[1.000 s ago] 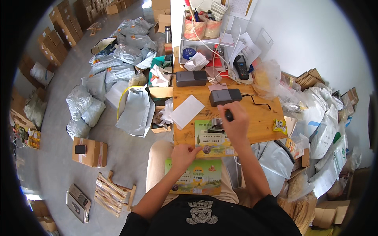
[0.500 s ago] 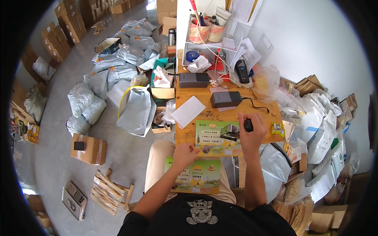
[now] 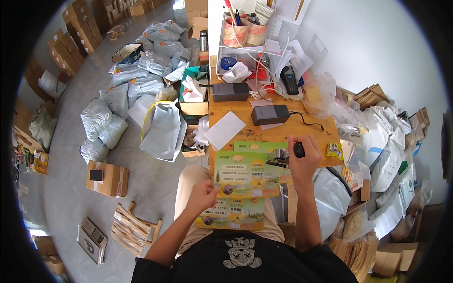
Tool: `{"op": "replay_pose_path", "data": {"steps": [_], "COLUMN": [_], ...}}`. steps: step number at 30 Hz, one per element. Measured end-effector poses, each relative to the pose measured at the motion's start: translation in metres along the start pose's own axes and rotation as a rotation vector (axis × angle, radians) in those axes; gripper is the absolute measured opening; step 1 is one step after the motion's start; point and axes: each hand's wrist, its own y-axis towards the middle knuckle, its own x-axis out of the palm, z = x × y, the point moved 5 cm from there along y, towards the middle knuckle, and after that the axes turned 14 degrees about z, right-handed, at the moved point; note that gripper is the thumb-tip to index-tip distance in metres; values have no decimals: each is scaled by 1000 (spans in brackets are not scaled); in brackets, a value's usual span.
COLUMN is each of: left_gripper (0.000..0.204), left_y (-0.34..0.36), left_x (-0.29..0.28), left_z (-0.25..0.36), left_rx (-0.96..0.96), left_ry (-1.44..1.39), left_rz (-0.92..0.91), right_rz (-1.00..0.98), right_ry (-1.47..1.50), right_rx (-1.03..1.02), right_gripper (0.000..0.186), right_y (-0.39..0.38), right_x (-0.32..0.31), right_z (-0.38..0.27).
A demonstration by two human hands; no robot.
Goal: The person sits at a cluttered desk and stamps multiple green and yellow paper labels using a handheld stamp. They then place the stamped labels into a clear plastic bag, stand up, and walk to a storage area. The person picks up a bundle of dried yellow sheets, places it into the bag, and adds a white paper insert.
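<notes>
Across the wooden bench's [image 3: 269, 136] near edge, a green printed sheet [image 3: 243, 174] lies lengthwise left to right. Hands apart: the left hand [image 3: 203, 194] pinches its lower-left corner; the right hand [image 3: 304, 155] grips a black-knobbed tool [image 3: 298, 150], metal end leftward.

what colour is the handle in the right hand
The handle in the right hand is black; it shows in the head view.

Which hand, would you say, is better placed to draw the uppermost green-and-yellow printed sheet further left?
Probably the left hand: it is at the left edge of the green-and-yellow printed sheet, apparently pinching it, whereas the right hand is occupied, gripping a black-knobbed tool.
</notes>
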Motion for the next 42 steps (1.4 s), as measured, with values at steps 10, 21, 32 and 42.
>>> {"op": "replay_pose_path", "data": {"steps": [10,21,32,42], "left_gripper": [29,31,28,15], "left_y": [-47,15,37,29], "left_x": [-56,16,46,26], "left_z": [-30,24,12,4], "left_rx": [-13,211,207,83], "left_ry": [767,255,214,40], "left_rz": [-132,87,195,74], "right_rz": [-48,-112,42,24], "right_ry": [97,135,114,21], "right_rx": [-90,-97,33,18], "right_gripper": [13,16,14,15], "right_y": [-9,-41,10,8], "right_x": [42,83,42,-1], "right_z": [-5,2,-17,-12]}}
